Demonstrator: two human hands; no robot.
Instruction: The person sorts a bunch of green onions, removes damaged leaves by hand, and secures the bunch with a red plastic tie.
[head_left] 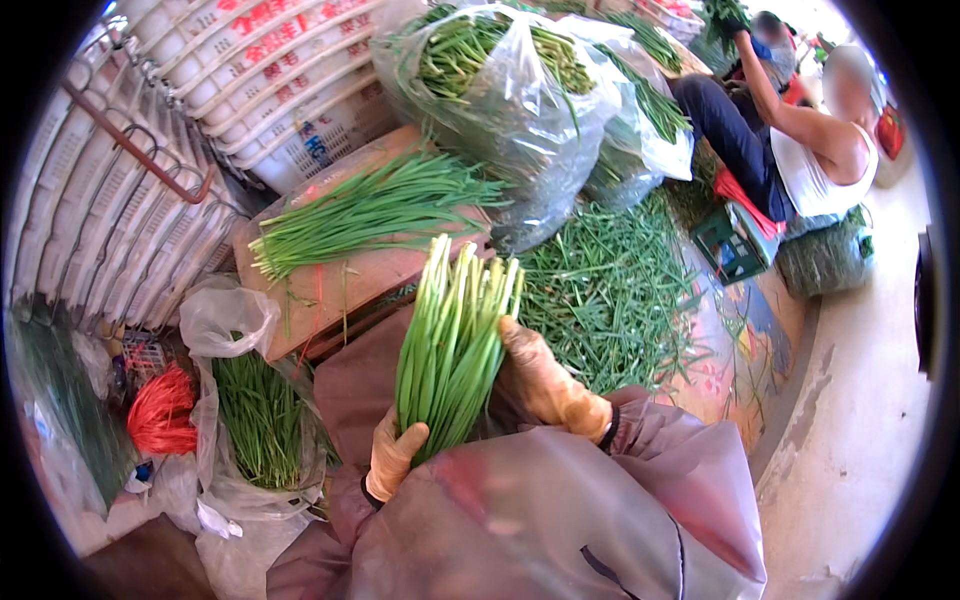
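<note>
A thick bunch of garlic chives [445, 350] stands upright before me, pale stem ends upward and green leaves downward. Wrapped round its lower left side is my left hand [393, 458], in a tan glove. My right hand [548, 380], gloved alike, presses against the bunch's right side near the pale stems; some of its fingers are hidden behind the stalks. More chives [375, 210] lie in a loose pile on a wooden board [300, 325] just beyond, with their pale ends to the left.
Trimmed leaves [610, 300] cover the floor to the right. Clear bags of chives [530, 130] stand at the back, another bag [258, 420] at left beside red twine [163, 410]. Stacked white crates [270, 85] rise at far left. A person [820, 160] sits at right near a green crate [735, 245].
</note>
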